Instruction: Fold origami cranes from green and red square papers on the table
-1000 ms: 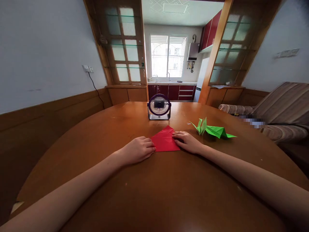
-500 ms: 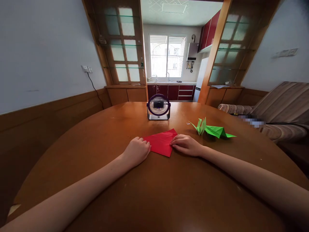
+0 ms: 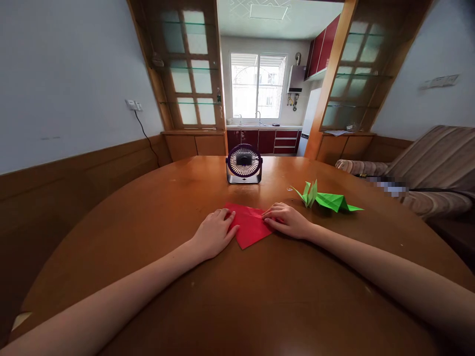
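Note:
A folded sheet of red origami paper [image 3: 249,228] lies on the table in front of me, one corner pointing down towards me. My left hand [image 3: 215,232] rests at its left edge, thumb and forefinger apart and touching the paper. On the right side, my right hand [image 3: 287,221] has its fingers bent together, with the fingertips gripping the paper near its upper right part. The paper's far right corner is hidden under that hand. Just beyond my right hand stand a pale green folded paper figure [image 3: 308,194] and a brighter green one [image 3: 334,201], close together.
A small dark purple fan [image 3: 244,163] stands on the round-ended wooden table [image 3: 237,301], beyond the red paper. To the right is a striped armchair [image 3: 438,158] beside the table edge. A black cord [image 3: 145,136] hangs from a wall socket at left.
The red paper has turned, so its lower corner now points down further left. My left hand's thumb and forefinger have spread apart. The right hand stays in nearly the same place.

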The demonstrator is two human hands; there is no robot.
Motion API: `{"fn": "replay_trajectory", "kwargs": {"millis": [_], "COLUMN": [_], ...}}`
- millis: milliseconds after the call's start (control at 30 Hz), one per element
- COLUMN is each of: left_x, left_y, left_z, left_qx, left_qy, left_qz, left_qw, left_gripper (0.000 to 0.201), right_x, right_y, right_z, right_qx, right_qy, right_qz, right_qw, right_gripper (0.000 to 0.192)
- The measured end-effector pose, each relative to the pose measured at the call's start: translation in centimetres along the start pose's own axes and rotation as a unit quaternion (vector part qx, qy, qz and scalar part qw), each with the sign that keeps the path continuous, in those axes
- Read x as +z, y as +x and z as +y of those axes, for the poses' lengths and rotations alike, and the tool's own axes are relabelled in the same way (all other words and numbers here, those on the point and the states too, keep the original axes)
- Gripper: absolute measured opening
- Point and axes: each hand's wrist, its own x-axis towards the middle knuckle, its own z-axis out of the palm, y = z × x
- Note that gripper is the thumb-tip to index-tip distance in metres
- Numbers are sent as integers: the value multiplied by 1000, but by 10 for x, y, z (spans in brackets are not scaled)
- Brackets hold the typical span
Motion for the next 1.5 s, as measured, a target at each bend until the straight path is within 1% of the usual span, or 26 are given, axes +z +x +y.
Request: {"fn": "replay_trajectory", "kwargs": {"millis": [100,233,300,400,467,533,667,733,800,900,1000,1100,1200,1267,1400,1467,1500], "left_x": [-1,-4,-5,-5,-5,-4,-6,-7,-8,-9,-14,-22,-27,-26,-19,-16,-15], "left_y": [0,-1,0,3,5,7,9,9,9,9,8,6,4,4,7,9,10], "left_z": [0,2,3,2,1,0,1,2,3,3,-1,-5,-11,-16,-27,-31,-34], "left_qx": [17,38,57,91,120,157,232,260,277,280,261,224,192,181,166,158,152], "left_qy": [-23,-37,-57,-100,-133,-173,-238,-251,-255,-240,-203,-163,-128,-120,-146,-183,-210], "left_qz": [-6,-42,-64,-74,-65,-63,-82,-73,-49,-8,7,-17,-48,-61,-79,-66,-49], "left_qw": [1000,998,995,988,982,970,940,930,925,930,944,961,972,974,972,968,965], "left_gripper": [50,60,63,59,51,43,40,41,42,41,35,29,36,40,39,38,37], "right_x": [-4,-10,-11,-11,-9,-7,-3,-1,-1,-1,-2,-2,-2,-3,-7,-8,-8], "right_y": [2,6,7,8,7,7,10,12,14,14,11,8,6,5,2,1,0], "right_z": [-6,-10,-10,-8,-4,1,8,10,11,10,9,9,10,11,15,19,20], "right_qx": [-9,17,27,22,8,-9,-30,-32,-36,-32,-28,-32,-34,-39,-55,-63,-64], "right_qy": [13,70,107,132,128,114,83,68,54,24,-10,-36,-54,-55,-25,-10,-10], "right_qz": [-11,-30,-36,-16,-6,-12,-52,-73,-106,-139,-124,-96,-75,-69,-66,-63,-61], "right_qw": [1000,997,993,991,992,993,995,994,992,990,992,994,995,995,996,996,996], "right_gripper": [30,44,42,30,27,29,34,37,37,37,35,34,33,33,32,31,30]}}
